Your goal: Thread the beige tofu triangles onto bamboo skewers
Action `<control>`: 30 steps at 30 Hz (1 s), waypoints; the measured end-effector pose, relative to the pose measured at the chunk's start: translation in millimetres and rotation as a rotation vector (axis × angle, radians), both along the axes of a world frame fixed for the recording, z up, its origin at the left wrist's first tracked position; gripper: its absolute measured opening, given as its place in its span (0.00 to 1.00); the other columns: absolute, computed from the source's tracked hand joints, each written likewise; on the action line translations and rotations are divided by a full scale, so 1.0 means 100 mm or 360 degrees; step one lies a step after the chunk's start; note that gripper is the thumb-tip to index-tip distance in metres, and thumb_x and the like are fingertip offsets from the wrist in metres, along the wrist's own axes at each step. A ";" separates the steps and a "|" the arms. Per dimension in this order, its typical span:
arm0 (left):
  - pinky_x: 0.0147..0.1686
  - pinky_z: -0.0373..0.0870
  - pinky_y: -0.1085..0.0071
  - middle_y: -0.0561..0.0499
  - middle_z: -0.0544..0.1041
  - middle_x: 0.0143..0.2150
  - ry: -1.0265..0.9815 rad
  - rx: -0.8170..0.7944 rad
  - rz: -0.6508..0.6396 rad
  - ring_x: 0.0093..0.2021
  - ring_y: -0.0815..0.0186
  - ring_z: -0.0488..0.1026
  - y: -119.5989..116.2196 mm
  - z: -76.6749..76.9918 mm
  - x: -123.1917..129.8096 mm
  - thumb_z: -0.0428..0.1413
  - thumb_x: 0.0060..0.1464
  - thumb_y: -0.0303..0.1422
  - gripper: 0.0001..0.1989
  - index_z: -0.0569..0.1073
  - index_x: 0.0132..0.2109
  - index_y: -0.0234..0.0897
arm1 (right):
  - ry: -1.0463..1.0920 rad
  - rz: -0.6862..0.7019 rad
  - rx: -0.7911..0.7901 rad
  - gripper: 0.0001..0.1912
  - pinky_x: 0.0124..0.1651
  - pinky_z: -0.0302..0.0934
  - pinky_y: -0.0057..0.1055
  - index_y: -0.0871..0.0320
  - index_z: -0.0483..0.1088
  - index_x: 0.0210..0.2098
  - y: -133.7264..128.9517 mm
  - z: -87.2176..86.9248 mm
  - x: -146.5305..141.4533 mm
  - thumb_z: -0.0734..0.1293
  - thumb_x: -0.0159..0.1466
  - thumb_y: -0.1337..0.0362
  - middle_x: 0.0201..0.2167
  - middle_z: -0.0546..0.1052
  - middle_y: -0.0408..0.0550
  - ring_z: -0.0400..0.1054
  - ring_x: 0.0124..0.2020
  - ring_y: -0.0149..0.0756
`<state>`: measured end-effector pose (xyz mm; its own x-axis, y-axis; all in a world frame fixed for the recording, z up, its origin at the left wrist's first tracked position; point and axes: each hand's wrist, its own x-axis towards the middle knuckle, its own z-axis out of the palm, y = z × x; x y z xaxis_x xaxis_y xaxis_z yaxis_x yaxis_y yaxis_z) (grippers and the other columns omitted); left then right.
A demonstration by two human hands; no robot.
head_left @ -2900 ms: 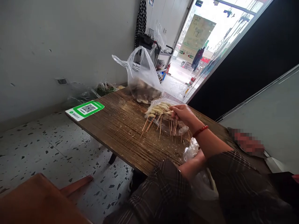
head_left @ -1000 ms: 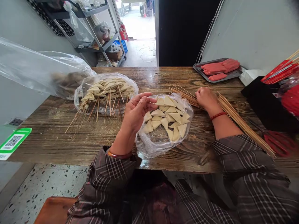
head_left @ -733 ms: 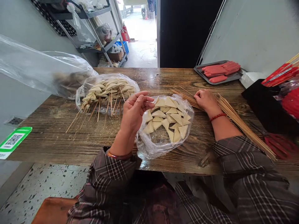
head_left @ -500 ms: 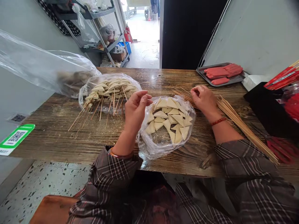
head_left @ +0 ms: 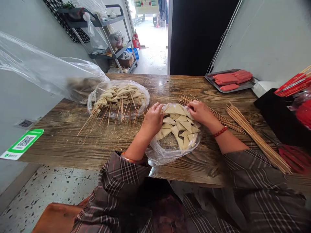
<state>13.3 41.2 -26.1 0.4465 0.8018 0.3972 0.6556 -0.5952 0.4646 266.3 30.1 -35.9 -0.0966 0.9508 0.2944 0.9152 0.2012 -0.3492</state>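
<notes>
A clear plastic bag [head_left: 157,156], rolled open on the table, holds pale flat triangles [head_left: 186,125] that look like bean curd. My left hand [head_left: 153,119] is closed on the bag's rim at its upper left. Across from it, my right hand [head_left: 200,112] grips the rim at the upper right, fingertips pinched together. Thin wooden skewers [head_left: 225,121] lie on the table just behind and beside my right hand. To the left of my left hand, another plastic bag bears a pile of similar pieces threaded on skewers [head_left: 121,92], the sticks pointing towards me.
A thick bundle of skewers [head_left: 259,137] lies at right, beside red-handled scissors [head_left: 291,157]. Behind stands a dark tray [head_left: 228,89] of pink-red sticks. A black holder [head_left: 279,113] is at far right. A large plastic bag [head_left: 82,84] occupies the left back corner; a green QR card [head_left: 23,144] lies front left.
Both hands have come down onto the bag of triangles, from hovering above and beside it, and now grip its rim. The view has tilted slightly.
</notes>
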 end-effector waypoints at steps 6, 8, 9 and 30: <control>0.64 0.61 0.50 0.31 0.68 0.62 0.0045 0.0003 0.0039 0.64 0.50 0.66 0.03 -0.05 0.00 0.51 0.56 0.25 0.23 0.68 0.59 0.27 | 0.0326 -0.0079 0.0089 0.09 0.43 0.63 0.35 0.56 0.70 0.35 0.03 0.01 -0.03 0.58 0.66 0.66 0.35 0.79 0.55 0.71 0.39 0.43; 0.64 0.60 0.50 0.32 0.69 0.62 0.0046 0.0018 0.0063 0.64 0.50 0.65 0.03 -0.07 -0.01 0.53 0.56 0.27 0.22 0.69 0.58 0.29 | 0.0596 -0.0110 0.0073 0.09 0.37 0.62 0.33 0.55 0.68 0.33 0.04 0.02 -0.04 0.58 0.66 0.63 0.30 0.77 0.50 0.70 0.33 0.39; 0.64 0.60 0.50 0.32 0.69 0.62 0.0054 0.0020 0.0077 0.64 0.50 0.65 0.04 -0.08 -0.01 0.54 0.56 0.28 0.22 0.69 0.58 0.29 | 0.0753 -0.0123 0.0056 0.09 0.34 0.62 0.31 0.54 0.67 0.32 0.04 0.02 -0.06 0.59 0.67 0.62 0.27 0.76 0.47 0.69 0.30 0.37; 0.44 0.68 0.64 0.42 0.76 0.40 -0.0101 -0.0108 0.0089 0.40 0.59 0.72 -0.03 0.09 -0.01 0.49 0.57 0.26 0.16 0.78 0.47 0.33 | 0.2277 0.0028 -0.0384 0.15 0.21 0.50 0.25 0.53 0.62 0.24 -0.22 0.72 -0.30 0.72 0.58 0.57 0.21 0.61 0.39 0.50 0.19 0.27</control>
<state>11.9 38.5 -16.7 0.3760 0.8508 0.3672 0.6549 -0.5243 0.5442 236.2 8.1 36.1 0.1251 0.9920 -0.0167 -0.2411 0.0141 -0.9704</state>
